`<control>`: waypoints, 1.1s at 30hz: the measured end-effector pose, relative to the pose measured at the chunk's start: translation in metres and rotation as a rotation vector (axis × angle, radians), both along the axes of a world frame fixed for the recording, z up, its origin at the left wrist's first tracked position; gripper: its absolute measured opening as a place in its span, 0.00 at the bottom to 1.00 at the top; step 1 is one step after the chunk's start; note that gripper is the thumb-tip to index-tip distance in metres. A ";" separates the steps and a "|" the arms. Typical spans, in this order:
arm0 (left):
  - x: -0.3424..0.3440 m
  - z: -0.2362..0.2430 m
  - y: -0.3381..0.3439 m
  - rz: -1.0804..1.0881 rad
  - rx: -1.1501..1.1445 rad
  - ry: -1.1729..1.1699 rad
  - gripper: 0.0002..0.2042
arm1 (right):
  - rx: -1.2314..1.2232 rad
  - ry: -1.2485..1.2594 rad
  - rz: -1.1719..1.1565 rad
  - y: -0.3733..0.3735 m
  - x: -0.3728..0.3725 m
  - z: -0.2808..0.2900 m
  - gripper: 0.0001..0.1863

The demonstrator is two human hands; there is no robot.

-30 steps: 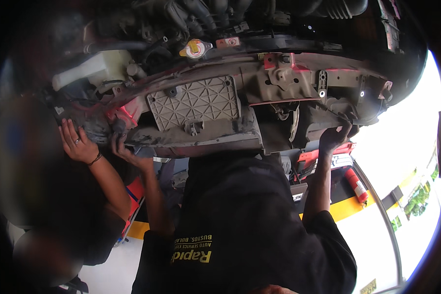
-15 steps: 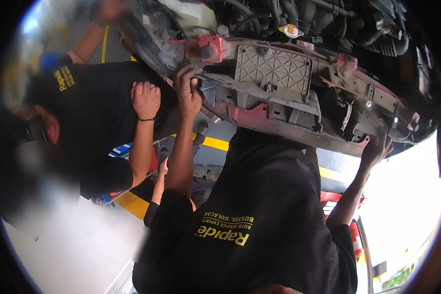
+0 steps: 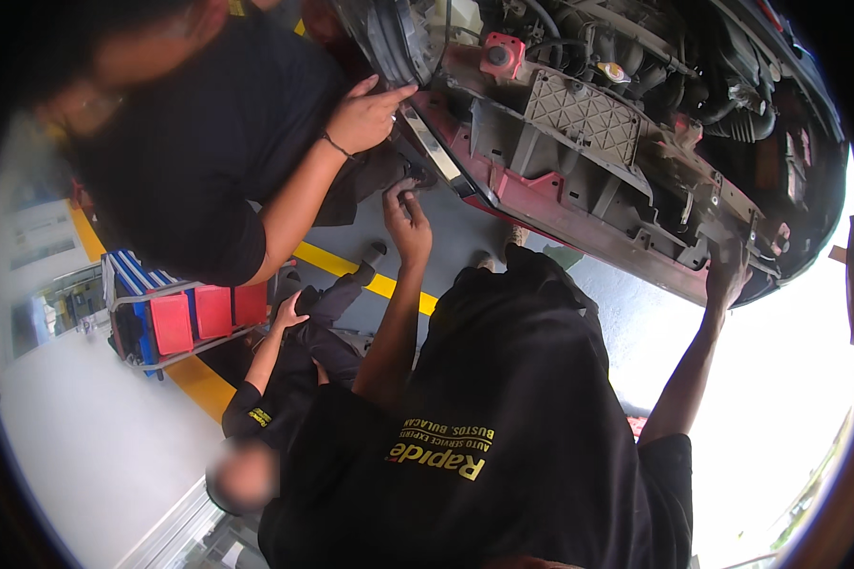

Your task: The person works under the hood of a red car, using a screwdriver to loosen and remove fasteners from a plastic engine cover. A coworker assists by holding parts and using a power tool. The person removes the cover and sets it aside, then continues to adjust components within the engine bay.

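Firmly, by the look of it, holding the right end of the panel [image 3: 593, 237] with the right hand [image 3: 728, 270]: fingers closed around it, though partly lost among dark parts. Find the panel slanting across the front of the car [image 3: 674, 71], long and pinkish-grey. See the left hand [image 3: 408, 226] in the air, apart from the panel, near the bright strip [image 3: 434, 150] by the left end, with fingers half curled. Cannot tell about any small thing pinched there.

With grip on one side only, best to take the weight low on the right and avoid twisting the far end. Bring the left hand under the lower edge before shifting anything, opening it wide for a full hold. Move evenly, never in jerks, so as to spare the thin edges and the ribbed plate [image 3: 588, 119] just above. Mind the co-worker's hand [image 3: 365, 119] at the left front corner, close to the dark trim [image 3: 394, 43]; agree on a word first. Watch for feet on the grey floor [image 3: 451, 251] below.
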State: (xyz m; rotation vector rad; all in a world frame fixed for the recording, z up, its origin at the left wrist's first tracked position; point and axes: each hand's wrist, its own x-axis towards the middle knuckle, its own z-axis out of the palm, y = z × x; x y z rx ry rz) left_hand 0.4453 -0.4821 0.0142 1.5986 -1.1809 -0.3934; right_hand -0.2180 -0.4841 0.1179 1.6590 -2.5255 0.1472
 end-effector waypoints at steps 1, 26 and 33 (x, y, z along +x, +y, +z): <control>0.012 -0.016 0.032 -0.060 0.130 0.040 0.11 | 0.011 -0.009 -0.013 -0.002 -0.002 -0.002 0.29; 0.088 -0.171 0.471 0.077 0.841 0.351 0.17 | -0.095 0.129 0.556 -0.119 0.332 0.014 0.14; 0.082 -0.146 0.464 0.120 0.791 0.455 0.17 | -0.156 0.109 0.629 -0.117 0.335 0.010 0.15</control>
